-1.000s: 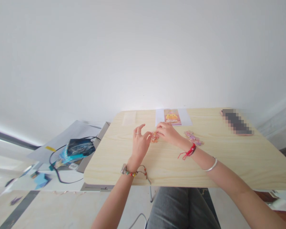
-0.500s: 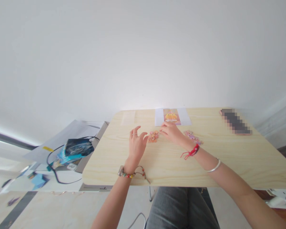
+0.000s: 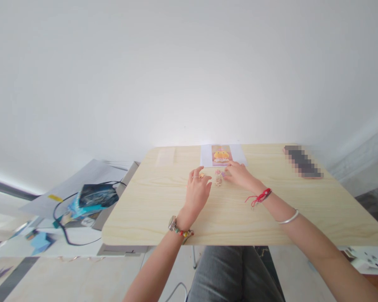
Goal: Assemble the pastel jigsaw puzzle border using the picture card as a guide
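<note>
A small cluster of pinkish-orange jigsaw pieces lies on the light wooden table, just in front of a printed picture strip showing a yellow figure. My left hand rests on the table to the left of the cluster, fingers spread, with a tiny orange bit by its fingertips. My right hand lies flat to the right of the cluster, its fingertips touching the pieces. It covers anything beneath it. Both wrists wear bracelets.
A blurred dark phone lies at the table's far right. To the left, lower down, a grey surface holds a blue box with a black cable and papers. My legs in grey trousers are under the near edge.
My left hand has moved right, close to the pieces. The orange cluster now sits nearer the picture strip between both hands. The purple pieces beside my right wrist are no longer visible.
</note>
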The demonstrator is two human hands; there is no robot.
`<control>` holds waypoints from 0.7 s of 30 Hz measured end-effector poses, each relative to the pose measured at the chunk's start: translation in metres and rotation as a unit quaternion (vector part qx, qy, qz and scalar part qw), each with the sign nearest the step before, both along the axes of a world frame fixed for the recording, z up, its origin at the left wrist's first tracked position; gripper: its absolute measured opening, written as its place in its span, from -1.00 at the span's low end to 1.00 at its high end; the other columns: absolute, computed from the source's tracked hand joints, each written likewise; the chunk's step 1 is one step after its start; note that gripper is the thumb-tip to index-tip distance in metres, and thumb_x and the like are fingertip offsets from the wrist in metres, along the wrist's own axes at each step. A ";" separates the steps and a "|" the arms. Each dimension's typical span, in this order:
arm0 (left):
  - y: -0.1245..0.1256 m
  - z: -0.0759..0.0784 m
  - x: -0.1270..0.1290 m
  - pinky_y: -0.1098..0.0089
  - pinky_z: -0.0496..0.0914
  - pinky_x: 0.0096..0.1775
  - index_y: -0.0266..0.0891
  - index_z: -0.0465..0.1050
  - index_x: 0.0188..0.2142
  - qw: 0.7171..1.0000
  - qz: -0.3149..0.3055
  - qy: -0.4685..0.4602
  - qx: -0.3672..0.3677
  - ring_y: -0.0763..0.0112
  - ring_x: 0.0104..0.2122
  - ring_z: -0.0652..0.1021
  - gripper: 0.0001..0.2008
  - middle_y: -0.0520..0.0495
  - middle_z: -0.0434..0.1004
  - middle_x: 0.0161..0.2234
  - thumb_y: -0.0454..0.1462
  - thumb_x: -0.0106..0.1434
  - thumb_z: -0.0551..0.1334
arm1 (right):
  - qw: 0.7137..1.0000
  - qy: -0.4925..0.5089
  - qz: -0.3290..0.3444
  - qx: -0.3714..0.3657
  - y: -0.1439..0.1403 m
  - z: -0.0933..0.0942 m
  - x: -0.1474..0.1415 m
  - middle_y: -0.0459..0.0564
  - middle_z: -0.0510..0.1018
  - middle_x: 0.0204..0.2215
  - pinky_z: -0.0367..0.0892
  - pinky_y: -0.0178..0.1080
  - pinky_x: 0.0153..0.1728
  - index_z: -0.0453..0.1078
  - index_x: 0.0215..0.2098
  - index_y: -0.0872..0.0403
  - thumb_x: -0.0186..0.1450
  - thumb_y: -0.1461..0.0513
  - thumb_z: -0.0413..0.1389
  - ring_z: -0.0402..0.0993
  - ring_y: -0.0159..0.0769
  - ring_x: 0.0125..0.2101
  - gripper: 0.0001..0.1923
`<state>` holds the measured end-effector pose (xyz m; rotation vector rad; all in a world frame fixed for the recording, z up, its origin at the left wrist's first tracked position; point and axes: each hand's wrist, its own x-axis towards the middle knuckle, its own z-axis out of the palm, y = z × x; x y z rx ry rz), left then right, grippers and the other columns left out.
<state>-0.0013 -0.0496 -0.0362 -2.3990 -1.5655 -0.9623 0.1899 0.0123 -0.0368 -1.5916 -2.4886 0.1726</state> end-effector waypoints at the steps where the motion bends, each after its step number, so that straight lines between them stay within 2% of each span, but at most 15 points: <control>1: 0.000 0.000 0.000 0.10 0.36 -0.08 -0.21 0.46 -0.31 1.000 -0.002 0.003 -0.001 0.08 -0.01 0.28 -0.88 -0.20 0.22 -0.01 -0.38 0.12 0.22 | 1.000 -0.002 -0.002 -0.001 0.001 -0.001 -0.002 0.14 0.39 -0.17 0.19 -0.12 -0.19 0.45 -0.32 0.12 0.21 0.17 0.08 0.29 -0.09 -0.10 -0.81; 5: 0.005 -0.003 -0.002 0.10 0.37 -0.08 -0.22 0.46 -0.32 1.000 0.003 0.010 -0.003 0.08 -0.02 0.29 -0.87 -0.21 0.23 -0.02 -0.40 0.11 0.22 | 0.999 -0.022 0.009 0.021 0.004 -0.006 -0.004 0.15 0.41 -0.22 0.21 -0.15 -0.24 0.45 -0.37 0.15 0.27 0.22 0.00 0.33 -0.14 -0.17 -0.78; 9: 0.012 -0.008 -0.003 0.10 0.38 -0.09 -0.21 0.47 -0.31 1.000 0.001 0.014 -0.010 0.09 -0.02 0.29 -0.85 -0.20 0.24 -0.03 -0.40 0.10 0.23 | 0.997 -0.044 0.037 0.054 0.001 -0.005 0.001 0.16 0.41 -0.22 0.21 -0.17 -0.28 0.44 -0.35 0.16 0.28 0.23 0.00 0.33 -0.17 -0.20 -0.79; 13: 0.022 -0.011 0.005 0.09 0.36 -0.06 -0.18 0.45 -0.23 1.000 -0.018 0.014 -0.019 0.12 -0.03 0.30 -0.78 -0.18 0.22 -0.02 -0.39 0.08 0.26 | 0.992 -0.069 0.056 0.090 -0.008 0.007 0.007 0.17 0.41 -0.25 0.18 -0.19 -0.31 0.42 -0.34 0.18 0.31 0.23 -0.05 0.33 -0.17 -0.23 -0.76; 17: 0.033 -0.008 0.018 0.07 0.34 -0.04 -0.12 0.41 -0.13 0.997 -0.071 0.010 -0.015 0.12 -0.01 0.27 -0.66 -0.16 0.18 0.00 -0.31 0.05 0.31 | 0.977 -0.098 0.113 0.153 -0.021 0.025 0.011 0.15 0.41 -0.30 0.15 -0.19 -0.31 0.40 -0.31 0.19 0.34 0.23 -0.09 0.31 -0.15 -0.21 -0.73; 19: 0.036 -0.005 0.023 0.07 0.32 -0.02 -0.10 0.41 -0.16 0.995 -0.102 0.008 -0.005 0.12 0.02 0.24 -0.67 -0.14 0.17 0.02 -0.31 0.04 0.32 | 0.970 -0.096 0.137 0.178 -0.026 0.033 0.013 0.15 0.41 -0.29 0.15 -0.18 -0.30 0.39 -0.30 0.19 0.34 0.22 -0.09 0.31 -0.16 -0.21 -0.74; 21: 0.037 -0.002 0.025 0.09 0.30 0.00 -0.13 0.44 -0.24 0.992 -0.123 0.000 0.006 0.12 0.03 0.22 -0.77 -0.13 0.16 0.03 -0.31 0.05 0.31 | 0.966 -0.087 0.153 0.192 -0.030 0.037 0.015 0.14 0.41 -0.29 0.15 -0.18 -0.29 0.39 -0.30 0.18 0.34 0.24 -0.10 0.32 -0.19 -0.23 -0.75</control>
